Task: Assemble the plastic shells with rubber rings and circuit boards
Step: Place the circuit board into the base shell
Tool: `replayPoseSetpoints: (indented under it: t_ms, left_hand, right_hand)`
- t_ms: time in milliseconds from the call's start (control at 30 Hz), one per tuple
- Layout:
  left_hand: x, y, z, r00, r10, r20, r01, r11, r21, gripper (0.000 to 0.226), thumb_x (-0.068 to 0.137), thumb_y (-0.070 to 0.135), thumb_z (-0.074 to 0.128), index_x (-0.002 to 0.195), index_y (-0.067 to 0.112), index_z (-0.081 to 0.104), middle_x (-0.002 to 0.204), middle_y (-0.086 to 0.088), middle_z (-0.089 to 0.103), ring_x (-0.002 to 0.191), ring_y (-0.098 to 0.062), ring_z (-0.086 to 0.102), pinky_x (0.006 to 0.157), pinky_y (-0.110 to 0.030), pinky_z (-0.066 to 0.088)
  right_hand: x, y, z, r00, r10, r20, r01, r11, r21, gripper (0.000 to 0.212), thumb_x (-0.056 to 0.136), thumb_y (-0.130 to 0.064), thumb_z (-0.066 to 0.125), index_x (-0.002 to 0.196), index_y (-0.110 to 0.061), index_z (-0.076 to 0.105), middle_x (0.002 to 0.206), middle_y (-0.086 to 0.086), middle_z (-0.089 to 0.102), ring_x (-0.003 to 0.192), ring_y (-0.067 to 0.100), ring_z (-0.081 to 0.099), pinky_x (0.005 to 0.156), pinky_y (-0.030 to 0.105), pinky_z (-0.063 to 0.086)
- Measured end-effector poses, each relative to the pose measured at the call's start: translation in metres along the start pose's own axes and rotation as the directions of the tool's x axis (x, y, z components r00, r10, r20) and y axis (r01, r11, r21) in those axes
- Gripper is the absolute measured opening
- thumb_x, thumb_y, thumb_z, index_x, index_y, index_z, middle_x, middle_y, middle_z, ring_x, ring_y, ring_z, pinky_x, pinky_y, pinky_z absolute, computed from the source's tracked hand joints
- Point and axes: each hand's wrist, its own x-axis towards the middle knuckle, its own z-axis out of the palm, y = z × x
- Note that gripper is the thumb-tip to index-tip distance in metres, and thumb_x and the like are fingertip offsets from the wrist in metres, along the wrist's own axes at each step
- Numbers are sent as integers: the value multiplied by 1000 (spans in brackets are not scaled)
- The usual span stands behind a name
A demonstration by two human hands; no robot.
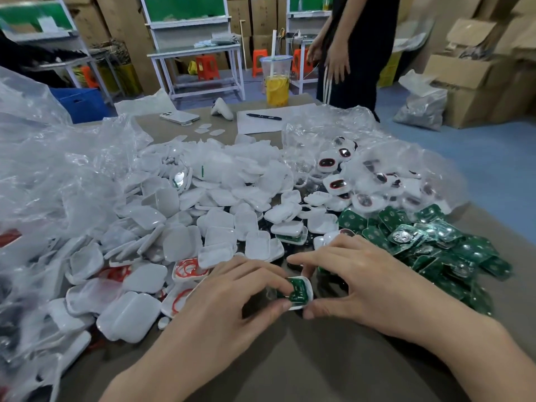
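Note:
Both hands meet over a white plastic shell [303, 300] with a green circuit board [295, 288] lying in it, just above the table near its front middle. My left hand [232, 294] pinches the shell's left side with thumb and fingers. My right hand [359, 282] grips its right side, thumb underneath and index finger stretched over the top. A big heap of empty white shells [203, 216] spreads to the left and behind. Red rubber rings [188, 268] lie in shells just left of my hands. Loose green circuit boards [429, 245] are piled to the right.
Finished shells with dark red-rimmed windows [336, 184] lie in clear bags at the back right. Crumpled clear plastic [43, 175] covers the left side. At the far edge stand a drink cup [277, 79], a phone [178, 117], a pen [264, 116] on paper. A person [356, 47] stands behind the table.

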Motion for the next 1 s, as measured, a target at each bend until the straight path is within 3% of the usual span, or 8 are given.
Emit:
replayPoseSetpoints:
  t_ms: [233,500,1000]
  left_hand:
    - [0,0,1,1000,-24,-16,23,997,-68,18,90,49,61,101,38,69,116,29,63,114,-1,60,95,-27,43]
    - [1,1,3,1000,-9,19,9,1000,16,16,92,48,62,102,39,69,117,30,62,114,1,57,94,-27,40]
    - [1,5,5,998,59,21,-62,987,151,16,97,39,55,106,35,68,119,25,62,112,-4,57,90,-33,48]
  right_hand:
    - [-1,3,3,1000,3,-15,-3,1000,16,72,76,-81,48,140,-51,40,111,-37,52,111,-7,37,99,22,36]
    - [-1,2,3,1000,-1,-21,2,1000,8,74,75,-82,45,141,-50,40,112,-36,52,109,-8,36,98,23,37]
    - [-2,3,4,1000,-18,-26,18,1000,7,71,74,-83,46,138,-52,40,100,-45,42,111,-4,38,98,22,37]
